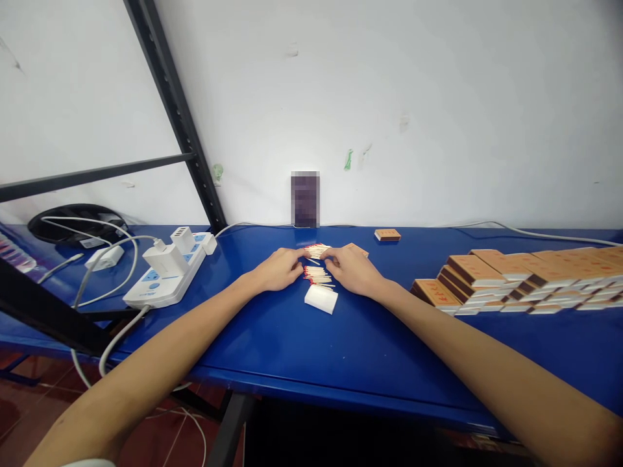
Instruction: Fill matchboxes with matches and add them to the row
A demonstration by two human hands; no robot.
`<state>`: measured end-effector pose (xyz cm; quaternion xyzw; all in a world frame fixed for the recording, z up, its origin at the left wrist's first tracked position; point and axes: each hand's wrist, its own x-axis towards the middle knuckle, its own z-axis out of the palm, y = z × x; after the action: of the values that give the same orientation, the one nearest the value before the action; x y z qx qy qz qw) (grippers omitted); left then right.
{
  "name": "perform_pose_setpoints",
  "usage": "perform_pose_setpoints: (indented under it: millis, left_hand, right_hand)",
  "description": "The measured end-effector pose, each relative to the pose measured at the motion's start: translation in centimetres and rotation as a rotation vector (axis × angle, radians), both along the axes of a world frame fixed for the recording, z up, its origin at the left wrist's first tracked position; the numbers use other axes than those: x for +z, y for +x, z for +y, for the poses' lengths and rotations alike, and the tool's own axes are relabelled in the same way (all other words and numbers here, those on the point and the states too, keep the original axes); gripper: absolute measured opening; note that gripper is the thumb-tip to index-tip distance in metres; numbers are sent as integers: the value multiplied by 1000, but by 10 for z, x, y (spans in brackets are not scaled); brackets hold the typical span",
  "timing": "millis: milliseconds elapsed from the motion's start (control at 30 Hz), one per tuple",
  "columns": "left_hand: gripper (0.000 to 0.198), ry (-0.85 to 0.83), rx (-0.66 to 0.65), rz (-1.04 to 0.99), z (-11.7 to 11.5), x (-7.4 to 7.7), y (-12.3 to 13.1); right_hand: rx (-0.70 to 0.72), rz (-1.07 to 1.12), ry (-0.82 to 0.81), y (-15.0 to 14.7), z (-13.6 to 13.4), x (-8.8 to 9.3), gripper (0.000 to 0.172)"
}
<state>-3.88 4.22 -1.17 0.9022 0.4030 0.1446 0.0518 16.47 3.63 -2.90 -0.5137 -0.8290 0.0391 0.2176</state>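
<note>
With the grip slightly spread, an upper pile of red-headed wooden matchsticks (317, 250) is touched at its ends by the left hand (278, 269) and right hand (357, 269). Just nearer, a second matchstick pile (318, 275) and a small white rectangular box (321, 299) are laid on the glossy blue surface (292, 350). Rightward, orange-and-brown cardboard matchboxes (474, 269) are stacked.

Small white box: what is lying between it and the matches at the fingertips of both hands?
In the head view, another group of matches lies there, just beyond the small white box.
</note>
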Motion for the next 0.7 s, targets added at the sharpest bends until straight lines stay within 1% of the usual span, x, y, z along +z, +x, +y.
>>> perform_pose_setpoints:
  millis: [300, 567, 700]
  left_hand:
    - [33, -3, -17, 6, 0, 0, -2]
    - [23, -24, -24, -20, 0, 0, -4]
    - [24, -45, -17, -47, 1, -2, -5]
  right_hand:
    - [24, 22, 17, 1, 0, -1, 26]
    - [5, 13, 14, 1, 2, -5, 29]
    - [17, 2, 15, 2, 2, -4, 28]
